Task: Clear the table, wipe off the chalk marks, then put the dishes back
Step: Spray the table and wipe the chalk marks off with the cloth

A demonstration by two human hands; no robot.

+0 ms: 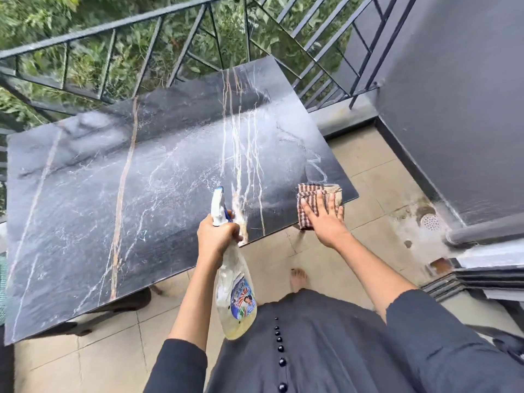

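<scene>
A dark marble-patterned table (113, 194) fills the middle of the head view, with no dishes on it. Faint white chalk marks (313, 163) show near its right corner. My left hand (217, 236) grips the neck of a clear spray bottle (236, 296) with a white nozzle, held over the table's near edge. My right hand (323, 214) lies flat, fingers spread, pressing a brown checked cloth (312, 194) onto the table's near right corner, just below the chalk marks.
A black metal railing (181, 38) runs behind the table, with green foliage beyond. A grey wall (453, 109) stands at the right. Beige floor tiles (368, 180) hold a round drain (430, 221). My bare foot (298, 279) is below the table's edge.
</scene>
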